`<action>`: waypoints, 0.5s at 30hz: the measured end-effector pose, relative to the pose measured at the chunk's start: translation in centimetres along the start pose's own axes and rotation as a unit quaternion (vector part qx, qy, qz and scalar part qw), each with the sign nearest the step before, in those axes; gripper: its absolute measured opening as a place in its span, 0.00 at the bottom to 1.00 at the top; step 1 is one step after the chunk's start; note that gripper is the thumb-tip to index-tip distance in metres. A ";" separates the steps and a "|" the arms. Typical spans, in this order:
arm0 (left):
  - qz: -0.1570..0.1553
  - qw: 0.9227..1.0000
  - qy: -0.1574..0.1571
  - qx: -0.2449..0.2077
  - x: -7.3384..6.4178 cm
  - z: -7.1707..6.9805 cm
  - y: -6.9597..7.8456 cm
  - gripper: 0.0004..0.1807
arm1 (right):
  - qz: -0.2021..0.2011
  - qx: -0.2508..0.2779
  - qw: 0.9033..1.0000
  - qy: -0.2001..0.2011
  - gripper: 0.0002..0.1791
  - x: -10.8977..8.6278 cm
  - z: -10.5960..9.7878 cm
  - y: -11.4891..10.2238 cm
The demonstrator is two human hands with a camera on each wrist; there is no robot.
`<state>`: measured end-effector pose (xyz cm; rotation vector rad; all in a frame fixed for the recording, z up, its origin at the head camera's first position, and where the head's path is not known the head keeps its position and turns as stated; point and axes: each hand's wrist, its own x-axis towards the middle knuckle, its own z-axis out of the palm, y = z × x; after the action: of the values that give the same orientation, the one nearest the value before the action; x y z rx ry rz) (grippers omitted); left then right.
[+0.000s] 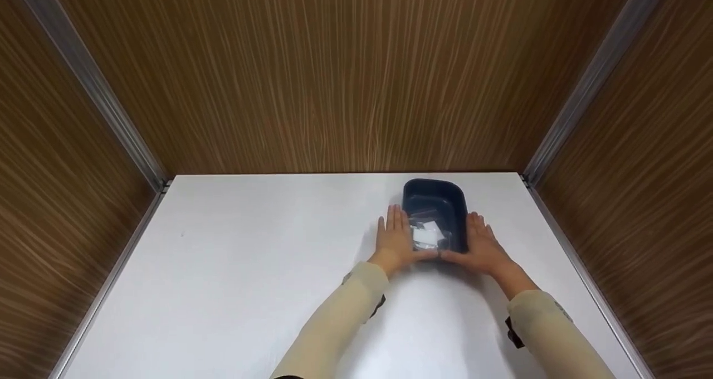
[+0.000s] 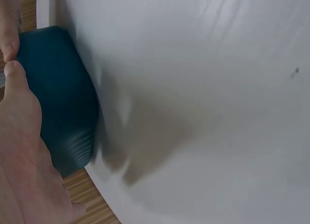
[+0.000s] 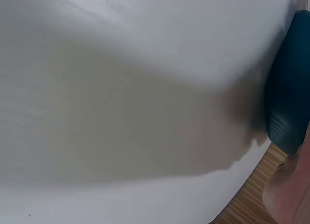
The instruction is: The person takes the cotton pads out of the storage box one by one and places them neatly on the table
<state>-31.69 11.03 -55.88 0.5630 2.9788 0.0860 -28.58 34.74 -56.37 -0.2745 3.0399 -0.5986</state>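
A dark blue-teal rectangular bin (image 1: 458, 212) with rounded corners stands on the white table towards the back right. Inside its near half lies a clear plastic bag (image 1: 428, 235) with something white and small dark bits in it; what they are is too small to tell. My left hand (image 1: 396, 246) lies along the bin's left side, fingers straight. Along the right side rests my right hand (image 1: 483, 252), its fingers also straight. Both thumbs reach across the near end, tips almost meeting. In the left wrist view the bin's ribbed outer wall (image 2: 63, 98) shows beside the left hand.
The white tabletop (image 1: 267, 256) spreads left and in front of the bin. Wood-grain panels rise at the back (image 1: 334, 89), left and right, with grey metal strips (image 1: 111, 106) at the corners. The bin stands close to the table's back edge.
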 end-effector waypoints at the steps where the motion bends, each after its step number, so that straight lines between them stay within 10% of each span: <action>1: 0.000 1.000 0.002 0.003 -0.1 0.0 -0.2 0.76 | -0.003 0.001 1.000 0.002 0.73 0.2 0.1 -0.1; 15: -0.003 0.999 0.031 -0.017 -2.5 -0.4 -3.4 0.74 | -0.025 0.016 1.000 0.007 0.74 1.7 1.9 -2.5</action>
<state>-30.68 6.94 -55.51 0.5569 3.0320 0.1567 -29.69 31.43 -57.12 -0.3471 3.0414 -0.6527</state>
